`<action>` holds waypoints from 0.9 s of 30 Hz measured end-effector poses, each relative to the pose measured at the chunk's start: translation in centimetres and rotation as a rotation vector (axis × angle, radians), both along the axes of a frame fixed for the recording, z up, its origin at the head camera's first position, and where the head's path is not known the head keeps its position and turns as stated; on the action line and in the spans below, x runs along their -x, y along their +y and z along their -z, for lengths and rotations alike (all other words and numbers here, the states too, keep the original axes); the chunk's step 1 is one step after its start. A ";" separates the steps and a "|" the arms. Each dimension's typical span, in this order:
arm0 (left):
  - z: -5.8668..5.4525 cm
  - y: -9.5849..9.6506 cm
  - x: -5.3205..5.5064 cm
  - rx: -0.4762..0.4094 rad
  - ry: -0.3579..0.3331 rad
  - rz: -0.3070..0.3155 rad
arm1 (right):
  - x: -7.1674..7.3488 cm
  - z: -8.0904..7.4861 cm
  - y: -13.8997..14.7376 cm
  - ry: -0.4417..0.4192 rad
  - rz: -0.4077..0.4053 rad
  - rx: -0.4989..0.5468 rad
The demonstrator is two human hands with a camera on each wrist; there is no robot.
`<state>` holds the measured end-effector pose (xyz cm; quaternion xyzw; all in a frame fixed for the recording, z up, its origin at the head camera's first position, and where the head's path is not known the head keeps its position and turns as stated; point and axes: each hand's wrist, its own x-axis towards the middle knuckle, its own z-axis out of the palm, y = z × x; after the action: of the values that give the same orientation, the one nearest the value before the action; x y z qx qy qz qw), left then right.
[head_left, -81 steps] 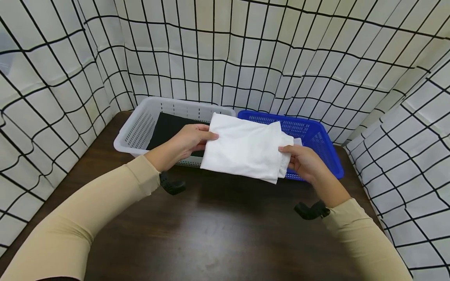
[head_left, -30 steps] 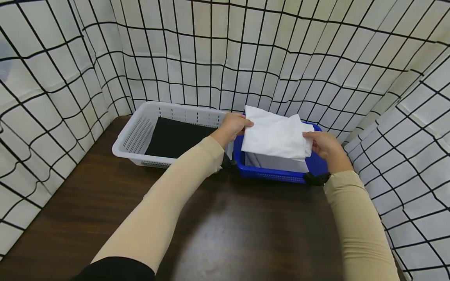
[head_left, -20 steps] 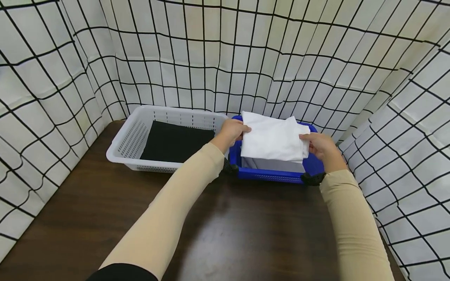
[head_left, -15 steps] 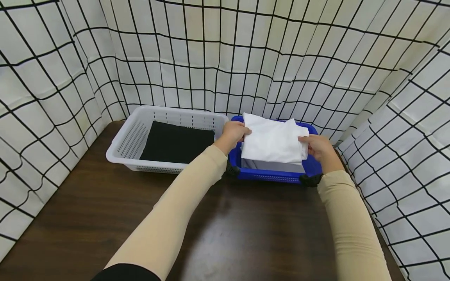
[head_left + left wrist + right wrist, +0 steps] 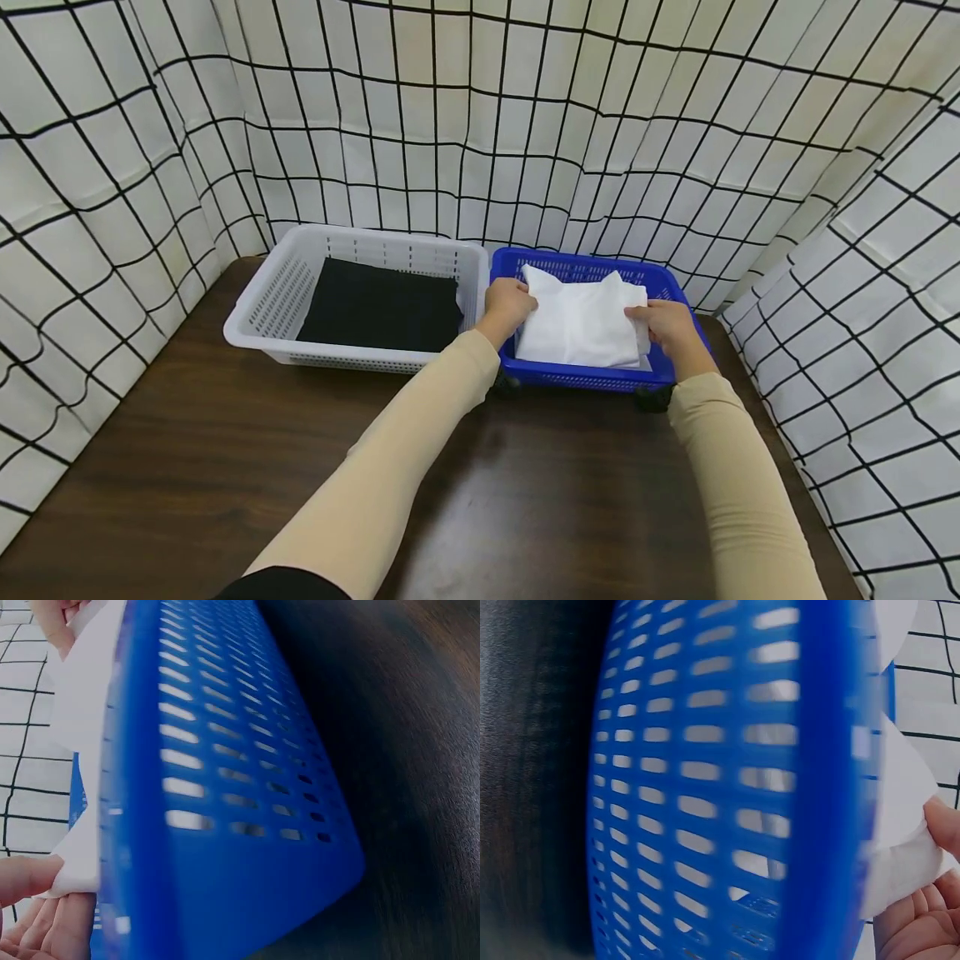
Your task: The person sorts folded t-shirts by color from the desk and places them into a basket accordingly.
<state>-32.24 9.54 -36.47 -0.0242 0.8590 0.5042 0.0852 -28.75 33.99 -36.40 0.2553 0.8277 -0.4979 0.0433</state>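
A folded white cloth [image 5: 581, 321] lies low inside the blue basket [image 5: 592, 377], partly over another pale cloth beneath it. My left hand [image 5: 508, 305] pinches its left edge between thumb and fingers. On the other side, my right hand [image 5: 667, 325] pinches the right edge. Through the left wrist view, the left hand [image 5: 45, 915] shows thumb above and fingers below a white corner, beside the basket wall [image 5: 225, 885]. The right wrist view has the right hand [image 5: 930, 900] gripping a white edge [image 5: 904, 870] just past the basket rim.
Left of the blue basket stands a white basket [image 5: 360, 358] with a folded black cloth [image 5: 382, 304] in it. Both sit at the back of a dark wooden table [image 5: 225, 450]. A white curtain with black grid lines [image 5: 420, 117] encloses the back and sides.
Both hands have carried the white cloth rightward from in front of the baskets to above the blue basket, then lowered it inside. The left hand has left the white basket's side.
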 end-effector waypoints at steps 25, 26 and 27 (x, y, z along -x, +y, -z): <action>1.8 -0.7 -0.8 0.163 0.321 0.261 | -1.4 2.0 0.1 -0.028 -0.136 -0.367; 1.7 -1.1 -0.8 0.118 0.311 0.254 | -1.7 2.0 0.4 -0.029 -0.153 -0.362; 1.7 -1.4 -0.8 0.068 0.294 0.248 | -1.9 2.0 0.6 -0.017 -0.163 -0.376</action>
<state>-31.40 8.12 -38.17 0.1527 0.8751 0.4588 0.0196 -26.80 34.54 -38.35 0.1952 0.9236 -0.3272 0.0419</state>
